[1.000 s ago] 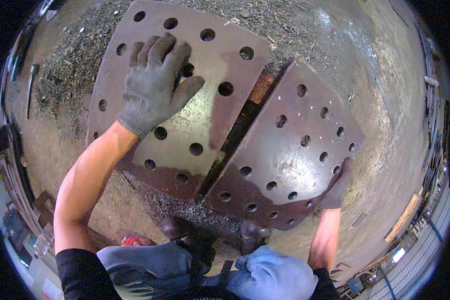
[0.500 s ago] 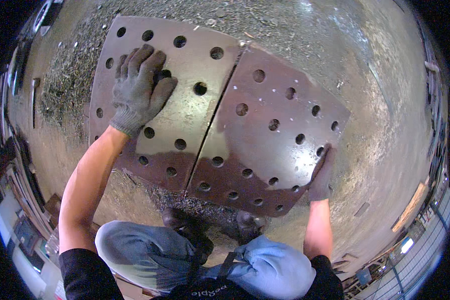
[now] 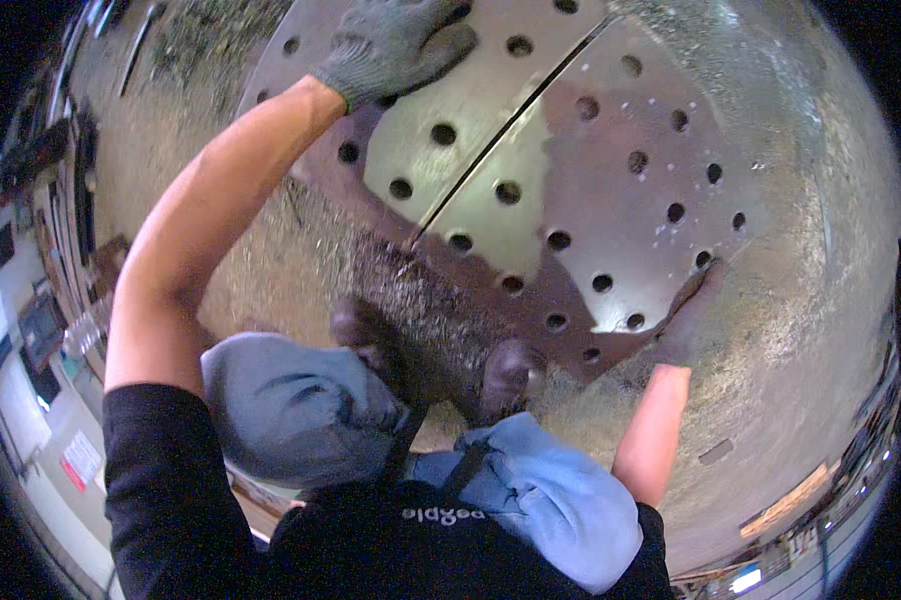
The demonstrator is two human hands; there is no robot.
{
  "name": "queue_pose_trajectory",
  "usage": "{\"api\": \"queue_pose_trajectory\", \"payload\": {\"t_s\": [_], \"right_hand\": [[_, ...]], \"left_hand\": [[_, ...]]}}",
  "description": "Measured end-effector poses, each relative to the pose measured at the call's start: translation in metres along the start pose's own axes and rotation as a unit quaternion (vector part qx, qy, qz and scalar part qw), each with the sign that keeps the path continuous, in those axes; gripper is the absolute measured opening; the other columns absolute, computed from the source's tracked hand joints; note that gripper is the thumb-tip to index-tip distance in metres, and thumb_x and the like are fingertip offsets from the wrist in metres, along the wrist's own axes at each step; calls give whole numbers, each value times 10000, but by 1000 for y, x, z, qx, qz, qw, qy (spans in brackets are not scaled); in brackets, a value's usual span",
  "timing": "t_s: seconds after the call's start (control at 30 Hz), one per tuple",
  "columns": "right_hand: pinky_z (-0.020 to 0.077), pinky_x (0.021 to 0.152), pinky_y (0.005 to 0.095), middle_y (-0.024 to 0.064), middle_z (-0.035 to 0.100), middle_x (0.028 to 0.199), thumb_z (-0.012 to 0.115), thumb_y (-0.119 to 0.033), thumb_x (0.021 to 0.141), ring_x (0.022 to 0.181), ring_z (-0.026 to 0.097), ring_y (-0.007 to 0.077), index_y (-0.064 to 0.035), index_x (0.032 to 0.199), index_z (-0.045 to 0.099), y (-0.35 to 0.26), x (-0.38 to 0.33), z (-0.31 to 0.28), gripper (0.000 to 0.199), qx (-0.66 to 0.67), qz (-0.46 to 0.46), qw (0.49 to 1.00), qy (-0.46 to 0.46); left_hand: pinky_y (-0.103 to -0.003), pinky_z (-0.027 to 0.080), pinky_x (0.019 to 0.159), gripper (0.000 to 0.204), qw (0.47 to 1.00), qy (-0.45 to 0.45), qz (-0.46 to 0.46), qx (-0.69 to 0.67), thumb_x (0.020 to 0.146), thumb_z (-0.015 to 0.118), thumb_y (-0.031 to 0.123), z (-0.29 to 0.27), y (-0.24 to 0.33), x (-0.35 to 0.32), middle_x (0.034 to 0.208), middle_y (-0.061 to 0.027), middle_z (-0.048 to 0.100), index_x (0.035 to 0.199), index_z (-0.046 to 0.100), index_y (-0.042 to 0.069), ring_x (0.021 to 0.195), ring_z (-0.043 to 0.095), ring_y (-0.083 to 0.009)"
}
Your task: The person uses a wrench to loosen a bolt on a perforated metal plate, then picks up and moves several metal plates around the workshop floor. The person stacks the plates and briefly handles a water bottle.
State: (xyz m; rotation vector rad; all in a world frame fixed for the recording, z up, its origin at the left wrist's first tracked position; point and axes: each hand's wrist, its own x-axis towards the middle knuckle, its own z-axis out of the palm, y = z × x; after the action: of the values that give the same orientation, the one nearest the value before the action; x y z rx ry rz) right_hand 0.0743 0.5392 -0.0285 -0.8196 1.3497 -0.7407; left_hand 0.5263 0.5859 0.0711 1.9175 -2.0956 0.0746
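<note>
Two thick metal plates with rows of round holes lie side by side on the ground, a dark narrow gap between them. My left hand point(image 3: 395, 42), in a grey knitted glove, rests flat on the left plate point(image 3: 478, 92), fingers outstretched; the picture's top edge cuts off some of them. At the near right edge of the right plate point(image 3: 615, 215) is my gloved right hand point(image 3: 688, 322). It appears to grip that edge, though its fingers are dim and partly hidden. Both plates have dull reddish-brown areas and shinier bare patches.
My two dark shoes point(image 3: 513, 375) stand close to the plates' near side. Dark metal shavings point(image 3: 410, 285) are scattered there and at the far left. Boards and shelving line the left side, and a wooden plank point(image 3: 785, 500) lies at the lower right.
The view has shifted and turned: plates, shoes and left hand appear higher in the picture, and the gap slants more to the right. Both hands stay at about the same places on the plates.
</note>
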Motion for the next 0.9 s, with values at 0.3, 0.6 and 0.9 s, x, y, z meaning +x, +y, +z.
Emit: {"api": "queue_pose_trajectory", "payload": {"t_s": [0.3,0.6,0.9], "right_hand": [[382,1038,406,208,579,1296,345,-629,949,1237,523,319,8,1305,546,-56,-22,19,757,-500,103,854,103],[384,1060,400,196,567,1320,511,-472,912,1230,536,354,-56,1314,560,-147,37,110,580,-596,-402,695,-24],[402,1023,457,242,577,1281,452,-494,913,1208,532,416,-28,1251,565,-99,105,219,587,-585,-277,762,18]], "left_hand": [[-514,332,1110,926,977,-184,90,-65,582,804,469,-17,70,-145,1413,-160,456,1376,482,119,1318,428,-349],[-524,291,1135,945,974,-200,93,-57,587,778,470,-6,69,-152,1453,-149,424,1412,450,146,1351,390,-351],[-514,283,1143,906,979,-163,80,-90,622,742,495,-7,64,-162,1475,-133,405,1411,448,160,1365,380,-336]]}}
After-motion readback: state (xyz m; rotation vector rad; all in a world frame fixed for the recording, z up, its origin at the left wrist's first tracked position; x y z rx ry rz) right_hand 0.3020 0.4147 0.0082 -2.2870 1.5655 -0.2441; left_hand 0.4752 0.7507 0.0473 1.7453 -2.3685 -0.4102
